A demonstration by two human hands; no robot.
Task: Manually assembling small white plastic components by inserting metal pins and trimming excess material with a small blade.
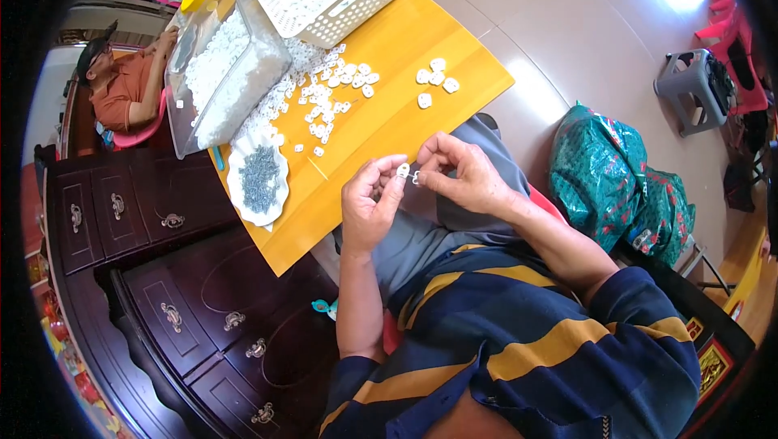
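A small, rounded white piece with dark marks is pinched in the left hand, near the yellow table; the right hand grips a whitish bit to its right.

white basket cropped by upper edge, tiny fitting in right hand indistinct

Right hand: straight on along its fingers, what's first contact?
Likely the small white piece pinched in the left hand, just across from the right hand, then the left fingertips. Depth is unclear from one view.
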